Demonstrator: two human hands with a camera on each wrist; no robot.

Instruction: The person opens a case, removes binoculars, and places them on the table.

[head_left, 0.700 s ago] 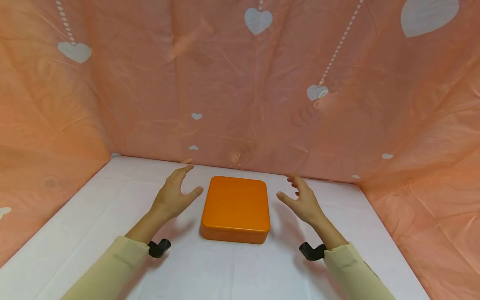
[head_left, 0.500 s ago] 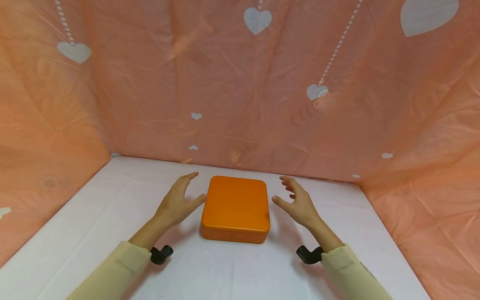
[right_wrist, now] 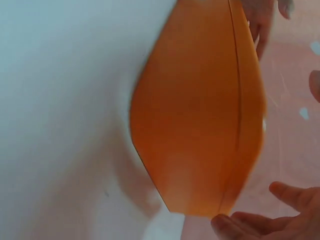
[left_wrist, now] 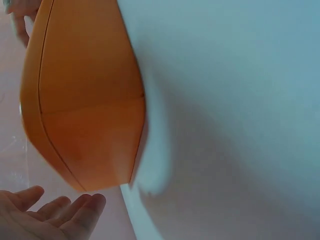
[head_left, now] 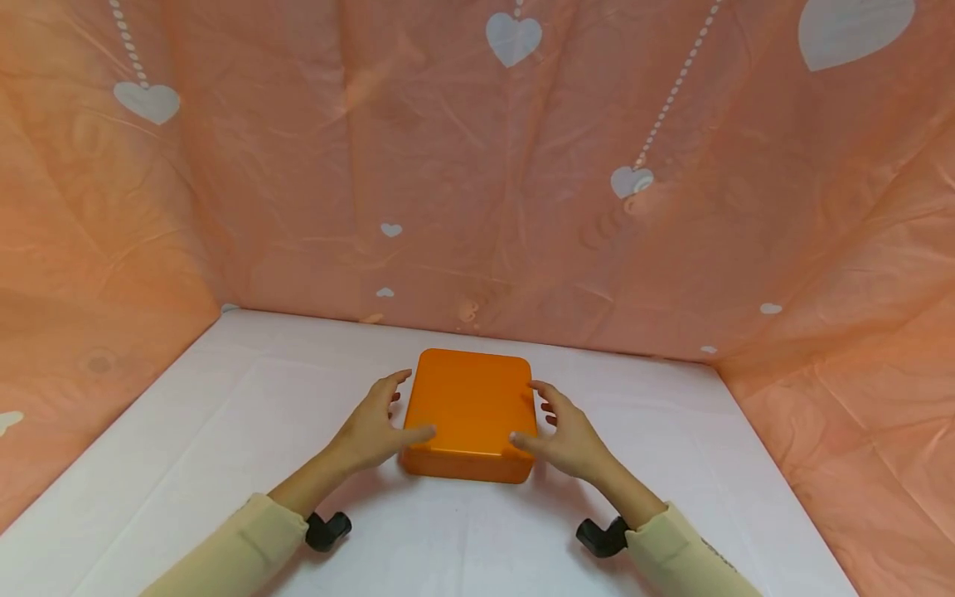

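Orange box flanked by both hands' spread fingers; wrist views alone show its side seam.

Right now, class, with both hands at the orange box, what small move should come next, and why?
Probably close both hands a little further onto the sides of the orange box. The left hand and right hand flank it with thumbs on the lid's near corners, but the wrist views show fingers spread, so neither has a firm grip.

The box sits on the table before the backdrop, with the left hand at its left side and the right hand at its right.
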